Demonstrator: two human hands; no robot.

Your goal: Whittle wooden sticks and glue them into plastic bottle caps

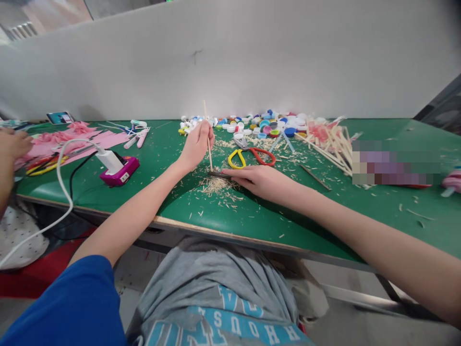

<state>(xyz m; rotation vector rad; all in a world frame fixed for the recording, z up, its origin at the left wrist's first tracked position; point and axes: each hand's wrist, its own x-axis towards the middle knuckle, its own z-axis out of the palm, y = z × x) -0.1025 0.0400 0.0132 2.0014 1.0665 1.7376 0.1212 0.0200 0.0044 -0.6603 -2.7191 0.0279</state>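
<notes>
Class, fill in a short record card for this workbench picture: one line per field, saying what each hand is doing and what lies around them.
left hand: left hand grips a thin wooden stick upright, lower end on the table
right hand: right hand lies flat, pressing a dark flat tool at the stick's foot
under the stick: pile of wood shavings
surface: green table
behind the hands: scissors with yellow and red handles, bottle caps
right side: bundle of wooden sticks
left side: pink paper, white charger
far left: another person's hand

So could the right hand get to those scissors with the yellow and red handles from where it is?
Probably yes. The right hand presses a dark blade on the table, and the scissors lie just beyond it with only wood shavings between. It would have to let go of the blade.
</notes>
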